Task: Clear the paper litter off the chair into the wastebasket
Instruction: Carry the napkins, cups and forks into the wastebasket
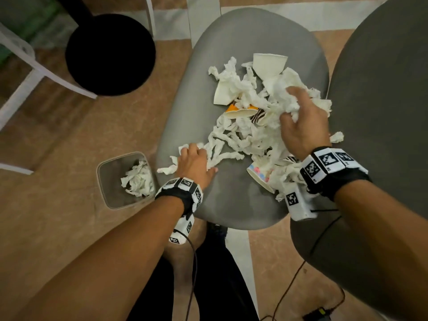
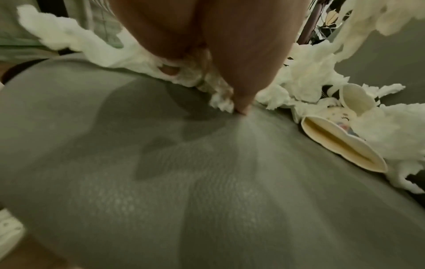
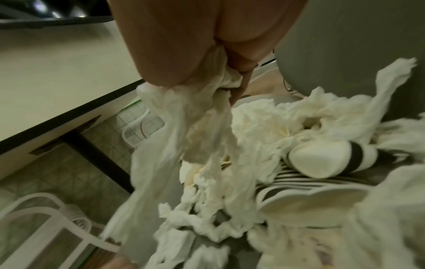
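A heap of crumpled white tissue (image 1: 234,137) and crushed paper cups covers the grey chair seat (image 1: 231,205). Among them are a white cup (image 1: 268,63), an orange cup (image 1: 238,111) and a pastel-printed cup (image 1: 259,176). My left hand (image 1: 193,158) lies on the seat's left edge, fingers curled over tissue strips (image 2: 128,54), thumb (image 2: 239,87) pressing on the seat. My right hand (image 1: 288,104) grips a wad of tissue (image 3: 202,127) that hangs down over a striped cup (image 3: 322,160). The clear wastebasket (image 1: 100,181) stands on the floor left of the chair, with crumpled paper (image 1: 139,179) inside.
A black round table base (image 1: 111,54) and a white frame (image 1: 27,66) stand at the far left. A second grey chair (image 1: 382,89) adjoins on the right. A cable and a black adapter (image 1: 319,312) lie on the floor near my legs.
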`<state>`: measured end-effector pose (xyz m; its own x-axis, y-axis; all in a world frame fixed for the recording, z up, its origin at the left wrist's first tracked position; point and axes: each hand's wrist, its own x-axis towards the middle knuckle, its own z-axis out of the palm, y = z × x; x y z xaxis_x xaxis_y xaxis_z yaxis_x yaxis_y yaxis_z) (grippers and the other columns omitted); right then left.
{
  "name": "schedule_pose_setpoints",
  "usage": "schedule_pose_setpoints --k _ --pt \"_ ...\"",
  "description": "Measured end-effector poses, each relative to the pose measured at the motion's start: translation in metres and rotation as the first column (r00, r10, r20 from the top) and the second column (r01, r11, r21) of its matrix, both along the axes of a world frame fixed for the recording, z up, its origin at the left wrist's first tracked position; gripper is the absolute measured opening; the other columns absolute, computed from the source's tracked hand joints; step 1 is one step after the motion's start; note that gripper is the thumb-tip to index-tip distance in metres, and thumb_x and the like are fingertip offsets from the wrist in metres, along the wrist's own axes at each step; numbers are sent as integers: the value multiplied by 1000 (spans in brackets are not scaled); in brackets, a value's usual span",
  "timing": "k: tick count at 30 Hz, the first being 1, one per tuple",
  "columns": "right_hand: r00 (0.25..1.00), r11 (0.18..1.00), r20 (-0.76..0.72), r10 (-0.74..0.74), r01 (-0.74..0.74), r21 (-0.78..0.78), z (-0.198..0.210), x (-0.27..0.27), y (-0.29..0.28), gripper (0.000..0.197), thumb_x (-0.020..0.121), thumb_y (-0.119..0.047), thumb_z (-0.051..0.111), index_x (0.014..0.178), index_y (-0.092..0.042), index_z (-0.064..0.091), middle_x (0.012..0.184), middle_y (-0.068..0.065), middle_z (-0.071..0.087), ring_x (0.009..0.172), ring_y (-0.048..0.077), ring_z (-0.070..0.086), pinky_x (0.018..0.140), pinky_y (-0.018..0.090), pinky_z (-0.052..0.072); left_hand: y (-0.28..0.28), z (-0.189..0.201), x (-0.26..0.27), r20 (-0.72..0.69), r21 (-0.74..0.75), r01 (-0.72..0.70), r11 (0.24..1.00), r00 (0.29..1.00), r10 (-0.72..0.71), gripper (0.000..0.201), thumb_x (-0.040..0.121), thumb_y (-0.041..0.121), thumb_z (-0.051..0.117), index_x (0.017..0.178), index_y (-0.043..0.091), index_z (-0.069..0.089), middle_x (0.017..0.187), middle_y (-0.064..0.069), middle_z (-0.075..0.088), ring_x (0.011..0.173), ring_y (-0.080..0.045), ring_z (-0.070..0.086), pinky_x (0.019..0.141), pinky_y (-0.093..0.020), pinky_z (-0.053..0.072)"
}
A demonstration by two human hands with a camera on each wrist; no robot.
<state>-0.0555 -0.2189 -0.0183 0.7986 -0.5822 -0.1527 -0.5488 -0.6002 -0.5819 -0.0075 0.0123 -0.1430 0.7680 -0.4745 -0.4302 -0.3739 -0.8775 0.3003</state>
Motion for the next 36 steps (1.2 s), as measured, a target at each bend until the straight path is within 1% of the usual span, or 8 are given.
schedule_pose_setpoints --k 5,8,12,15,20,24,29,36 --pt "999 994 -18 37 -35 101 4 18 34 28 92 -34 56 72 -15 52 80 3 58 79 24 54 69 30 38 9 12 -4 -175 -294 -187 937 975 140 30 89 13 54 118 13 45 110 -16 62 100 -37 59 78 -35 44" --pt "994 976 -74 80 -63 207 -3 26 50 33 80 -45 73 89 -16 59 90 -4 60 82 15 56 69 28 42 26 20 3 -163 -331 -189 924 976 141 29 91 14 46 118 19 57 113 -11 65 103 -34 61 88 -38 48" --pt "982 961 -71 175 -155 229 -21 36 69 12 86 -22 67 94 -21 58 85 -12 62 89 18 59 77 23 40 49 26 14 -157 -320 -339 885 940 304 34 89 30 50 65 7 58 73 -9 61 70 -31 58 63 -34 42" --pt "979 954 -43 197 -181 238 -30 42 87 17 89 -19 62 104 -21 52 85 -17 56 86 15 54 81 25 41 64 21 23 -178 -328 -493 806 870 460 42 83 28 68 52 15 43 77 -3 53 57 -19 50 52 -26 30" --pt "925 922 -184 333 -279 268 -42 48 115 60 74 -56 74 123 -25 57 107 -8 64 100 15 62 89 30 48 83 17 33 -169 -353 -515 781 856 488 11 84 0 54 89 3 63 96 -14 67 87 -33 63 77 -36 49" --pt "789 878 -388 477 -445 174 -59 52 127 62 68 -37 81 121 -19 54 112 5 57 100 22 58 87 33 50 94 20 36 -229 -385 -571 725 820 524 27 98 18 50 125 21 54 93 -2 66 81 -23 59 74 -29 45" --pt "803 869 -334 493 -476 138 -59 62 146 20 92 -21 55 104 -12 67 98 14 72 94 34 67 84 40 54 118 14 43 -178 -403 -521 753 851 494 28 79 48 73 83 21 67 80 0 67 72 -19 61 65 -27 47" --pt "893 907 -264 365 -276 318 -78 91 222 18 90 -18 51 82 -8 63 75 7 65 72 27 59 64 29 45 184 -20 53 -196 -314 -630 711 775 600 8 82 4 58 84 11 61 91 -11 63 81 -30 59 68 -29 41"
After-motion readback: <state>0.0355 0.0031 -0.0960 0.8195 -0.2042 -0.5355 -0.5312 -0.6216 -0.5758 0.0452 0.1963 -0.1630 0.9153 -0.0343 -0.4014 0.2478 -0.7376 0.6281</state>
